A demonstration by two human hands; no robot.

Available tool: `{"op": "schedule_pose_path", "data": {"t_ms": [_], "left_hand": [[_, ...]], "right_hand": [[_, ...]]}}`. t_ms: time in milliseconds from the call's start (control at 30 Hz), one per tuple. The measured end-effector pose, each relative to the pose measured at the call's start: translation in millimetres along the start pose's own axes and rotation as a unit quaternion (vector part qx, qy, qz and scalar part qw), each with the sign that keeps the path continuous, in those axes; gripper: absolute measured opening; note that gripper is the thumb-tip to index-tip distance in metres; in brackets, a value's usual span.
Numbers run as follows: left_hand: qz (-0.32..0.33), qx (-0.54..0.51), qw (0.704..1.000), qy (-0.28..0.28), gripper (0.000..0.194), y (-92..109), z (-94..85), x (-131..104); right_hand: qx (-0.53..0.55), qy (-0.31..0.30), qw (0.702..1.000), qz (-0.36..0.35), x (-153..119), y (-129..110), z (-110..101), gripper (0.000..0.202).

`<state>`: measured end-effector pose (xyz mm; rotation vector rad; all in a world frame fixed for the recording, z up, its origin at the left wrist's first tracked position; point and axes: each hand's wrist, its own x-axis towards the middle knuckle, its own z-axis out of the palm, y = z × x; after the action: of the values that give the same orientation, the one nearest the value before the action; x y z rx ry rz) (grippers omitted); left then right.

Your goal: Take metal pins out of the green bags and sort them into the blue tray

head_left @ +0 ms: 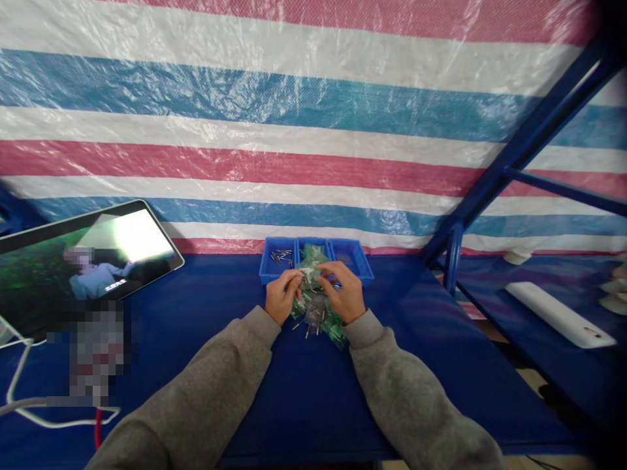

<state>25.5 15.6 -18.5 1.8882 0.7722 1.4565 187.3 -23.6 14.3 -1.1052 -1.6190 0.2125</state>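
Note:
Between my hands is a small plastic bag (309,277), clear with green. My left hand (281,299) is closed in a pinch at its left side, and my right hand (345,295) pinches it from the right. What is inside the bag is too small to make out. Under and between the hands lies a pile of green and clear plastic bags (316,310), with several thin metal pins (307,329) sticking out at its near side. Just beyond the hands stand joined blue bins (266,266). The left bin contains loose metal pieces (281,254); green bags (313,251) are in the middle one.
At the left a large screen (53,261) leans back, with white cables (22,378) near it. A striped plastic sheet (294,130) hangs behind the blue table (304,405). To the right are blue metal frame bars (490,176) and a long white object (558,313).

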Motion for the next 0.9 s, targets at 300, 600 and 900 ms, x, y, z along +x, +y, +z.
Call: {"op": "schedule_pose_path", "data": {"t_ms": [300, 600, 900], "left_hand": [[0.109, 0.110, 0.988, -0.001, 0.019, 11, -4.2, 5], [0.066, 0.076, 0.993, 0.055, 0.018, 6, -0.7, 0], [0.133, 0.122, 0.984, 0.010, 0.022, 13, -5.1, 0]], "right_hand": [[-0.010, 0.025, 0.998, 0.050, -3, -1, 1, 0.015], [0.033, -0.062, 0.996, 0.061, 0, -2, 2, 0.024], [0.016, -0.036, 0.995, 0.087, -2, 3, 4, 0.023]]}}
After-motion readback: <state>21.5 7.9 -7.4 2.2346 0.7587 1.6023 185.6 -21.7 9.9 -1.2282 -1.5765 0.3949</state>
